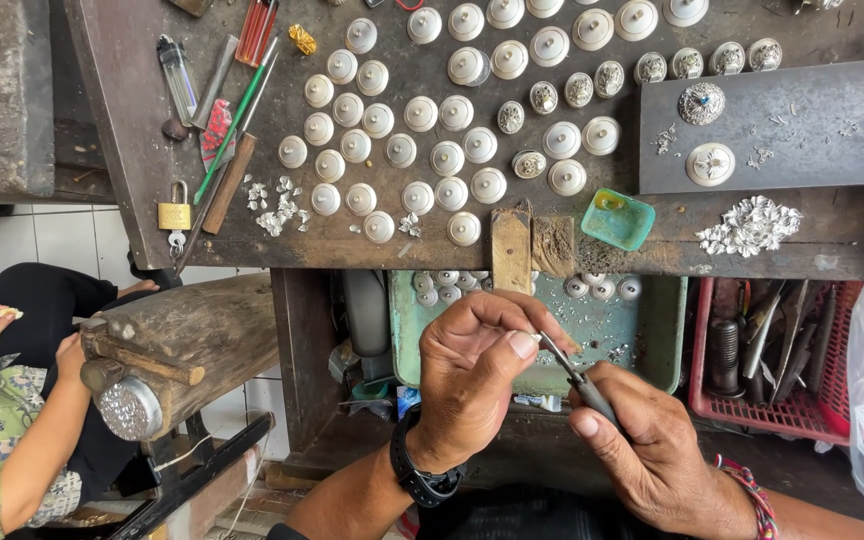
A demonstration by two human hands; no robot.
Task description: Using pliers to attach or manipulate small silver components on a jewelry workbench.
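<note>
My left hand [472, 365] pinches something very small between thumb and forefinger; I cannot make out what it is. My right hand [642, 440] grips small metal pliers [567, 368], whose tips meet the left fingertips. Both hands hover below the workbench edge, over a green tray [667, 340] holding a few round silver pieces. Many round silver caps [452, 110] lie in rows on the dark workbench [152, 160] above.
A small teal dish [617, 220] and a pile of silver filigree bits [750, 225] sit near the bench edge. Hand tools [237, 120] and a padlock [174, 213] lie at the left. A red basket [777, 355] of tools stands right. Another person [12, 400] sits at the left by a wooden block [192, 340].
</note>
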